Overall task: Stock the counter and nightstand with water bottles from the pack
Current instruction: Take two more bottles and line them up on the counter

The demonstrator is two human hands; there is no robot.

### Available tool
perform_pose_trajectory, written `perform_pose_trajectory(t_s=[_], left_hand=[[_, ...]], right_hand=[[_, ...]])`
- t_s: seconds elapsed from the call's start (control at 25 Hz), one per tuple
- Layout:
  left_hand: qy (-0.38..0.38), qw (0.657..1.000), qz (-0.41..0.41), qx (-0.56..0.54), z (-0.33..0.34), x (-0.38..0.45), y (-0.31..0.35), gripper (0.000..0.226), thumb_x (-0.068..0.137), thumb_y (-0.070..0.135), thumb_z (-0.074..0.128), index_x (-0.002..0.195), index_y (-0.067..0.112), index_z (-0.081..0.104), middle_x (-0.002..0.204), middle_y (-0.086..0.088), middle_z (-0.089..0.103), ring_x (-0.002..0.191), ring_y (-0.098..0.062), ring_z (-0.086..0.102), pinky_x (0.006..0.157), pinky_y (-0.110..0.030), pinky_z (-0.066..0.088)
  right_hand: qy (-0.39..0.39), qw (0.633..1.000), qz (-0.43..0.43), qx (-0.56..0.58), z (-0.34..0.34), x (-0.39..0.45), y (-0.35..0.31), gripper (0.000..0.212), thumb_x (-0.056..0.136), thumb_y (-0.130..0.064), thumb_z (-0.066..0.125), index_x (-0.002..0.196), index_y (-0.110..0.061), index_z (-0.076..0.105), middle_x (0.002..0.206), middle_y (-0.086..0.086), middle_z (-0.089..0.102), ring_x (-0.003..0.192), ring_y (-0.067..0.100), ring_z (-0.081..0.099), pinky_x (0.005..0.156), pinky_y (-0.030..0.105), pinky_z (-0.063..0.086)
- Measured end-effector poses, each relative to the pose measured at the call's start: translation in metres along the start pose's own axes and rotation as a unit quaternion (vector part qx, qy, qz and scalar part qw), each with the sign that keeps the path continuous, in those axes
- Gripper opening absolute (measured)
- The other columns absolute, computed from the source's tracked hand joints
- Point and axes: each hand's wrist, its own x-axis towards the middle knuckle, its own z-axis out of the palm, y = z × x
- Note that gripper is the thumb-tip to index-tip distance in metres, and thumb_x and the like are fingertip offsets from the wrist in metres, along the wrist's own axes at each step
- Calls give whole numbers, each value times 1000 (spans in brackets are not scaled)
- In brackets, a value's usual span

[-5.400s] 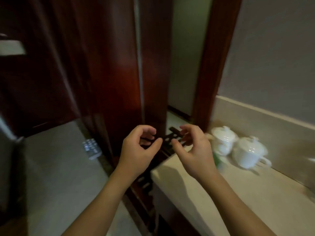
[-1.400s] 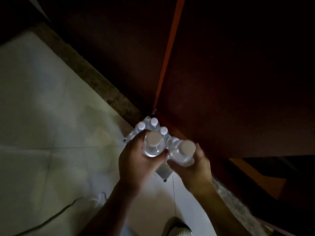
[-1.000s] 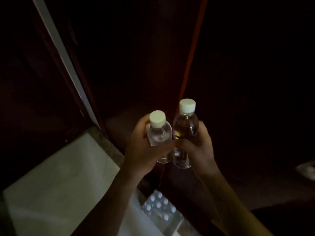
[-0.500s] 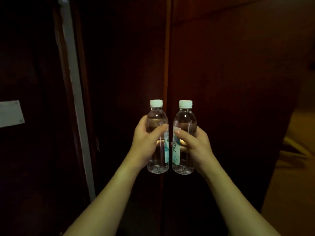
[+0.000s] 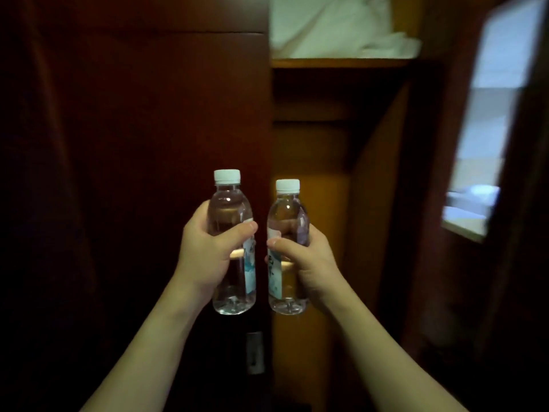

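Note:
Two small clear water bottles with white caps and pale blue labels are held upright in front of me, side by side and a little apart. My left hand grips the left bottle around its middle. My right hand grips the right bottle the same way. The bottle pack, the counter and the nightstand are out of view.
A dark red-brown wooden wardrobe door fills the left half. To its right is an open wardrobe bay with a shelf holding white bedding. A blurred bright opening shows at the far right.
I picked two bottles out of the pack on the floor and raised them. Since half a second ago my view has swung right, bringing the open wardrobe bay and bright opening into sight.

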Motion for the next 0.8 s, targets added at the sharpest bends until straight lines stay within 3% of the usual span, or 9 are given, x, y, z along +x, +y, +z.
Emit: perform_pose_trajectory(t_s=[0.08,0.2,0.28,0.36,0.44,0.6,0.72,0.8], left_hand=[[-68,996,-17,-51,57,-6,-6,20,77,6,76,88,19,65,79,1,70,74,-17,69,65,-31,56],[-146,980,-40,-128,156,-30,2,25,69,18,73,93,20,65,89,-10,70,83,-30,69,75,-46,55],[-200,963,-46,-173,233,-57,15,29,67,16,72,96,17,65,90,-10,70,85,-31,69,77,-48,55],[-252,945,-52,-201,307,-89,32,29,67,16,72,95,20,67,93,-9,73,88,-28,72,77,-45,58],[-295,926,-49,-229,383,-126,49,31,66,17,75,96,23,67,88,-2,73,82,-20,71,71,-36,57],[-359,888,-73,-277,518,-190,86,32,78,2,75,103,18,65,87,1,71,72,-5,70,64,-26,58],[-388,867,-83,-301,603,-227,112,31,80,0,73,104,18,65,88,8,73,73,-9,71,64,-31,60],[-406,857,-81,-308,649,-243,121,33,80,2,74,108,19,65,95,7,71,78,-17,71,62,-35,61]], right_hand=[[88,995,-10,-40,-60,-27,-16,41,67,-20,78,105,-9,66,97,15,72,85,23,72,69,35,60],[217,973,-27,-81,-149,-86,-55,39,59,-22,81,94,-12,68,79,3,71,72,17,69,67,31,57],[294,949,-48,-101,-208,-137,-90,34,59,-17,79,90,-8,67,66,-4,67,58,8,63,57,20,51],[356,923,-58,-134,-263,-189,-124,31,61,-17,78,90,-8,68,68,1,68,62,13,64,60,24,53],[410,895,-66,-162,-317,-244,-157,28,65,-18,77,90,-9,69,75,6,70,71,21,67,66,32,56],[494,843,-63,-204,-413,-332,-218,38,63,-24,74,98,-12,69,86,10,75,78,18,71,64,32,60],[534,807,-60,-244,-473,-383,-259,43,63,-25,72,103,-10,68,90,12,74,82,24,71,73,43,61],[552,792,-68,-252,-507,-407,-279,39,63,-25,71,100,-13,68,82,3,71,81,24,70,66,38,60]])
